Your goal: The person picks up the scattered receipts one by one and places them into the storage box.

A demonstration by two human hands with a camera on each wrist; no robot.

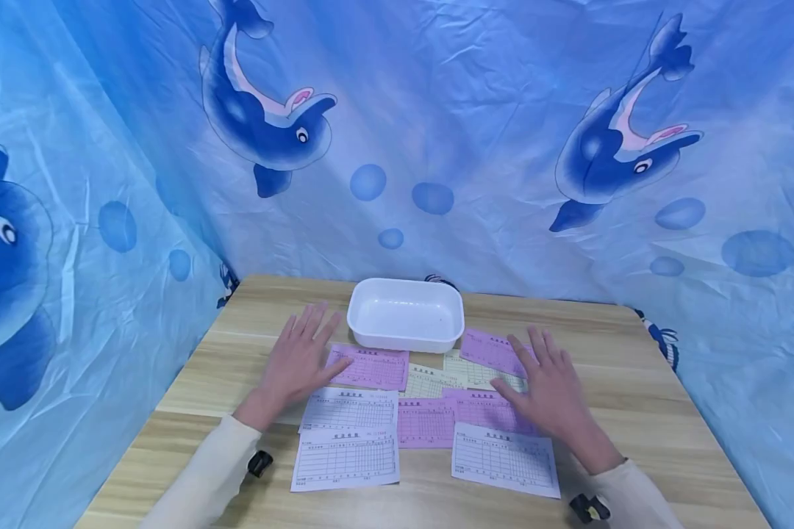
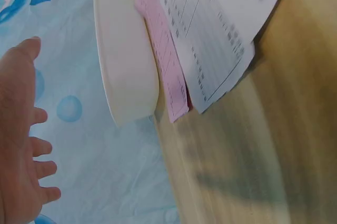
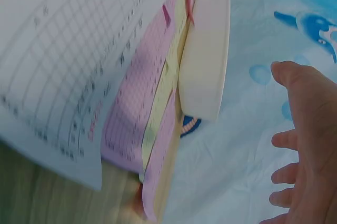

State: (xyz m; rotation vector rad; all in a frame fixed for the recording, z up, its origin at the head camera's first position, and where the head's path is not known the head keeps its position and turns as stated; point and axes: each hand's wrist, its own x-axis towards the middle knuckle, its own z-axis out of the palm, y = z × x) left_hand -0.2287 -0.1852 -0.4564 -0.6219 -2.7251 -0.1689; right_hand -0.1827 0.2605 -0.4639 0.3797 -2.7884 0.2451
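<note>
Printed receipt slips lie spread and partly overlapping on the wooden table. Three are white, including the front-left white slip (image 1: 346, 459) and the front-right white slip (image 1: 505, 461). Several are pink, such as the pink slip (image 1: 373, 369) at upper left, and pale yellow slips (image 1: 430, 382) show in the middle. My left hand (image 1: 298, 360) is held over the left side of the slips, fingers extended and spread, holding nothing. Over the right side, my right hand (image 1: 551, 386) hovers likewise, its fingers straight. Both wrist views show the hands raised off the tabletop.
A white plastic tray (image 1: 406, 342) stands behind the slips, near the table's back edge. Around the wooden table (image 1: 198, 389) hangs a blue curtain (image 1: 490, 250) printed with dolphins, at the back and both sides. Dark bands (image 1: 260, 463) sit at the wrists.
</note>
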